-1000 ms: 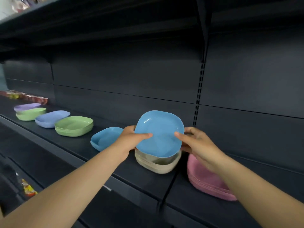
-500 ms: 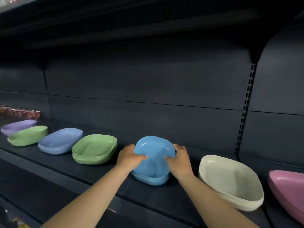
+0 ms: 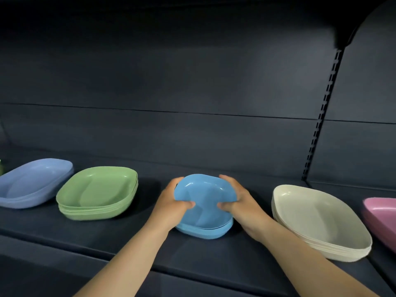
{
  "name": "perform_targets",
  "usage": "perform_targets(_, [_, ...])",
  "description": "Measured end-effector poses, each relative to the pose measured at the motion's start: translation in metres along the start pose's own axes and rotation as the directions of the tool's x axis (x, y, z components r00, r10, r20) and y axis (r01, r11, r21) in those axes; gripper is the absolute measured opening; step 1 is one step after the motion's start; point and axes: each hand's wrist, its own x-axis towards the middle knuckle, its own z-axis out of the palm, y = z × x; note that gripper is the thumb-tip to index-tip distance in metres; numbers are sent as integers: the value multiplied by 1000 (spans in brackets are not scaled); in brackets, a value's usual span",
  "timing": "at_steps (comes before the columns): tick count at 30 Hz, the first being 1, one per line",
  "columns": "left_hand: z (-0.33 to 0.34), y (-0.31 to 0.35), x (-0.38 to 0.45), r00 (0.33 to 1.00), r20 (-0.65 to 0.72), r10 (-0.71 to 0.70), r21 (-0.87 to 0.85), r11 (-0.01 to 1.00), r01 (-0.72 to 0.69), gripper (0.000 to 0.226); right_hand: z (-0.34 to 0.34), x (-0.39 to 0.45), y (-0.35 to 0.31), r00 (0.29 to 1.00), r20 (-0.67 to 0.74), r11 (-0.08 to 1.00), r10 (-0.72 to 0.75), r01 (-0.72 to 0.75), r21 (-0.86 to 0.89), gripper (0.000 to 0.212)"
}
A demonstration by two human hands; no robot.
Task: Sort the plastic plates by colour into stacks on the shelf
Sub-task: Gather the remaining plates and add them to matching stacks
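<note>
Head camera view, looking down at a dark shelf point(image 3: 128, 249) with two bare forearms reaching in from the bottom edge. Nearest the shelf's front edge, toward its right end, sat a stack of cream plates point(image 3: 319, 224), and a pink plate point(image 3: 381, 217) was cut off by the right edge of the view. At the middle of the shelf, the left hand point(image 3: 171, 209) and the right hand point(image 3: 242, 204) gripped a blue plate point(image 3: 203, 198) by its opposite sides, thumbs curled over the near rim and fingers wrapped round the far rim. That plate was tilted slightly toward the camera and rested on a lower blue plate point(image 3: 205, 231) lying flat on the shelf, with a thin dark gap showing between the two at the right. Left of the hands, apart from them, stood a stack of green plates point(image 3: 96, 191). Farther left, near the shelf's left end, lay a periwinkle plate stack point(image 3: 32, 183), partly cut off by the view's left edge. Behind everything rose the dark back panel point(image 3: 192, 103), with a slotted upright strip point(image 3: 321, 112) at the right.
</note>
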Motion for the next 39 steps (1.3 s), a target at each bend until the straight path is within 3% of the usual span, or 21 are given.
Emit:
perform_targets(7, [-2, 1, 4, 1000, 28, -13, 29, 999, 13, 45, 1, -1, -5, 999, -15, 999, 34, -34, 0, 67])
perform_targets(10, [-10, 13, 8, 997, 60, -47, 201, 979, 35, 64, -6, -6, -17, 998, 9, 995, 61, -60, -80, 66])
perform_targets(13, [-16, 39, 13, 996, 68, 59, 405, 911, -82, 79, -27, -16, -41, 1000, -8, 966, 11, -13, -258, 68])
perform_targets(16, [-6, 78, 13, 961, 205, 185, 575, 771, -272, 72, -60, -35, -71, 996, 55, 880, -66, 84, -468, 63])
perform_targets(19, [24, 120, 6, 903, 363, 231, 738, 520, -430, 68, -110, -59, -93, 986, 81, 622, -145, 155, -768, 61])
perform_targets(22, [75, 160, -7, 847, 468, 252, 787, 317, -529, 73, -176, -91, -101, 982, 63, 347, -178, 122, -930, 64])
perform_targets(26, [166, 203, -31, 778, 569, 268, 746, 231, -625, 75, -276, -152, -91, 989, -66, 127, -132, -49, -991, 70])
perform_targets(32, [328, 260, -82, 690, 654, 311, 661, 208, -721, 76, -425, -255, -69, 963, -259, 72, -72, -254, -965, 75])
perform_targets(39, [508, 312, -151, 635, 709, 307, 578, 263, -773, 75, -586, -363, -41, 921, -383, 100, -68, -375, -921, 78])
